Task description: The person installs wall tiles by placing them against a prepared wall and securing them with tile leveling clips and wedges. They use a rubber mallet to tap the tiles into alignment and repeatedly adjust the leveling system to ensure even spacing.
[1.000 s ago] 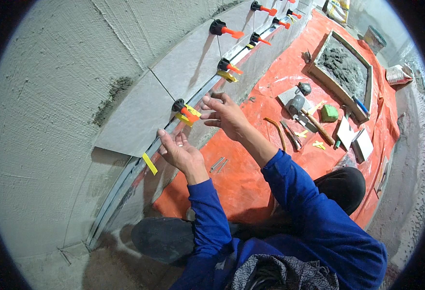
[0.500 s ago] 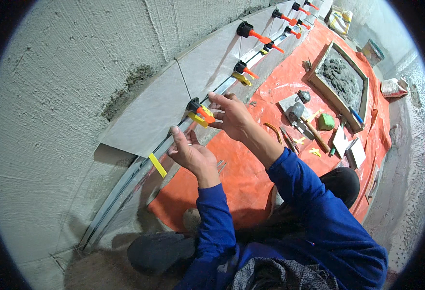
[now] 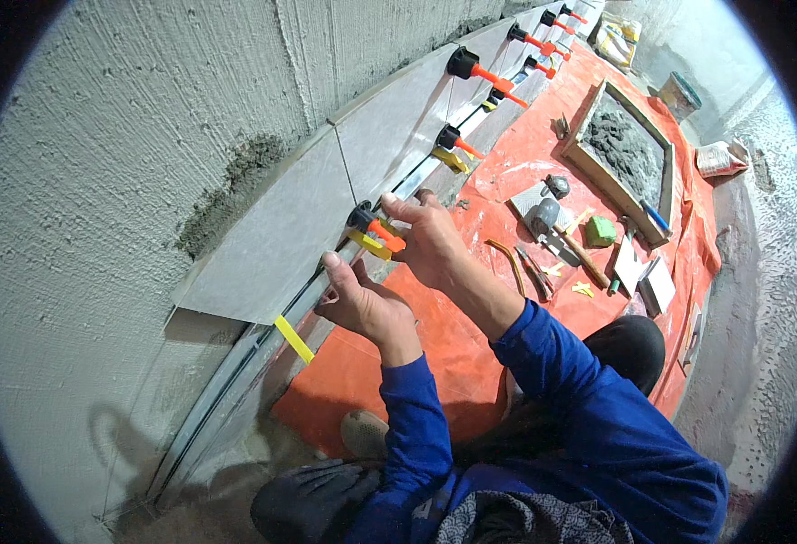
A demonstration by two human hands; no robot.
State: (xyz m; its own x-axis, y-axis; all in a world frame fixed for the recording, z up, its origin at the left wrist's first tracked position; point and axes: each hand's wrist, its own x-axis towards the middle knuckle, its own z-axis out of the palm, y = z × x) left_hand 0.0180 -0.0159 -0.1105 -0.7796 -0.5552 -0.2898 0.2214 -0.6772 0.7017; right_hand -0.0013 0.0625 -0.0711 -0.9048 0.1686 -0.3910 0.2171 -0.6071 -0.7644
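Right hand [image 3: 430, 240] fingers pinch the orange-and-black levelling clip [image 3: 373, 225]; left hand [image 3: 362, 304] fingers, loosely apart, touch the grey tile [image 3: 271, 245] edge

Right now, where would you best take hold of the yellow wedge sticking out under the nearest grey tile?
Pinch the free lower end of the yellow wedge, coming from the floor side. Its upper end is tucked under the grey tile, and the left hand sits just beside it.
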